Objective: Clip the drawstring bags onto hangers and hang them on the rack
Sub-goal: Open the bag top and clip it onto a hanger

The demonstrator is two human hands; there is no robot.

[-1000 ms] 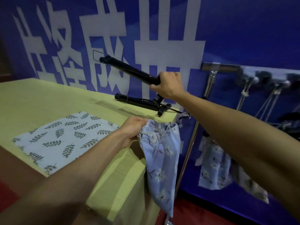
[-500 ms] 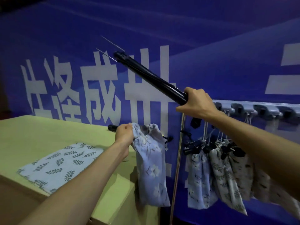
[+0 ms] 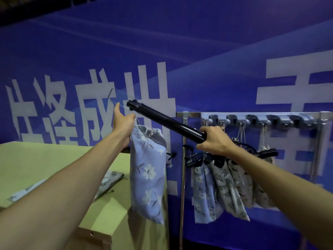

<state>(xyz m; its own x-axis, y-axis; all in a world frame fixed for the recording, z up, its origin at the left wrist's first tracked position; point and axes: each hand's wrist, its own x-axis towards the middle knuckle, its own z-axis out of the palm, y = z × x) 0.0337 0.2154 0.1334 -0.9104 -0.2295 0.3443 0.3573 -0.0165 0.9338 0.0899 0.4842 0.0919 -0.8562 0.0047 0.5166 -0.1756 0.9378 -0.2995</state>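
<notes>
- Two bare hands are raised in front of a blue banner (image 3: 198, 51) with big white characters.
- The right hand (image 3: 214, 139) is closed around the lower end of a black hanger bar (image 3: 162, 120). The bar is tilted and its far end points toward 10 o'clock.
- The left hand (image 3: 122, 123) holds the top of a blue floral drawstring bag (image 3: 147, 170). The thumb sticks up and the forefinger reaches toward the far end of the bar. I cannot tell if this hand touches the bar or its clip.
- The bag hangs straight down from the left hand, at 6 o'clock from the far end of the bar, just beside the edge of the yellow-green table (image 3: 45, 159).
- At 3 o'clock from the right hand, the metal rack (image 3: 261, 115) carries a row of grey hooks. Several bags already hang (image 3: 223, 188) there on black hangers, at 5 o'clock from that hand, close together.
- On the table, at 7 o'clock from the held bag, one leaf-print bag (image 3: 108, 179) lies flat, partly hidden behind the left forearm.
- At 9 o'clock from the hanging bags, the thin upright pole (image 3: 182, 186) of the rack stands between them and the held bag.
</notes>
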